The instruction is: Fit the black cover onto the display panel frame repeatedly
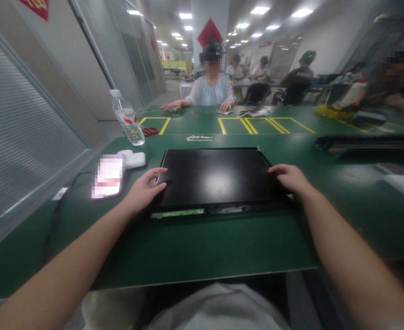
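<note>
While the black panel [205, 176] lies flat on the green table [215, 252], at twelve o'clock from the person, the left hand [148, 185] grasps its edge at nine o'clock and the right hand [291, 178] grasps it at three. From the panel's middle, a green circuit strip [177, 213] shows near seven, a lit phone [108, 176] lies at nine and a bottle [129, 120] stands at ten.

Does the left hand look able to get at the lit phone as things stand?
Probably yes: nothing visible stands between the left hand and the lit phone, though the hand would have to leave the edge of the black panel.
</note>
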Motion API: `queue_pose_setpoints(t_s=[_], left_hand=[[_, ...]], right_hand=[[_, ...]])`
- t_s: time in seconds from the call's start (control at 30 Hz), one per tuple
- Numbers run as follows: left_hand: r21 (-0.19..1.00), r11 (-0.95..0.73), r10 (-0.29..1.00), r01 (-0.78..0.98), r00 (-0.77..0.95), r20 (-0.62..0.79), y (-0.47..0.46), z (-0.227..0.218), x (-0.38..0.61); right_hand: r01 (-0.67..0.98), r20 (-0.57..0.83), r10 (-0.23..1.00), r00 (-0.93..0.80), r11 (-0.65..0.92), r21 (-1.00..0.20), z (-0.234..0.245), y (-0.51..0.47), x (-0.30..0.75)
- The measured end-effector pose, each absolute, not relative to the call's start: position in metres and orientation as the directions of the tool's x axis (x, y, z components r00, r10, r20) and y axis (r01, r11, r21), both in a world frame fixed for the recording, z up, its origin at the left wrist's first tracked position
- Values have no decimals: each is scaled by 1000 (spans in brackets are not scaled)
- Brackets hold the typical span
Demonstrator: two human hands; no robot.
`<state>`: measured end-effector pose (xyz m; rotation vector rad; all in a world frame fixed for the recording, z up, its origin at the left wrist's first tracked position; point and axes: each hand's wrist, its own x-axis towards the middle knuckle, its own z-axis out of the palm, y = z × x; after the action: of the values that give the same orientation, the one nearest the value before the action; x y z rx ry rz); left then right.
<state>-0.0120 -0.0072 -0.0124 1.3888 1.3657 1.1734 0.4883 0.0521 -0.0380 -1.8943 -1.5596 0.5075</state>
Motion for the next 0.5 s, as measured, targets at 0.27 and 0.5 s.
queue_pose_setpoints(t_s=[0.27,0.5], left_hand=[[970,-38,998,238,-37,48,-8,-10,-13],[979,51,999,199,-17,-49,-10,-6,-11]], right_hand=[[746,71,966,247,-143,-651,-32,48,481],[760,78,966,248,-144,-634,-29,48,481]])
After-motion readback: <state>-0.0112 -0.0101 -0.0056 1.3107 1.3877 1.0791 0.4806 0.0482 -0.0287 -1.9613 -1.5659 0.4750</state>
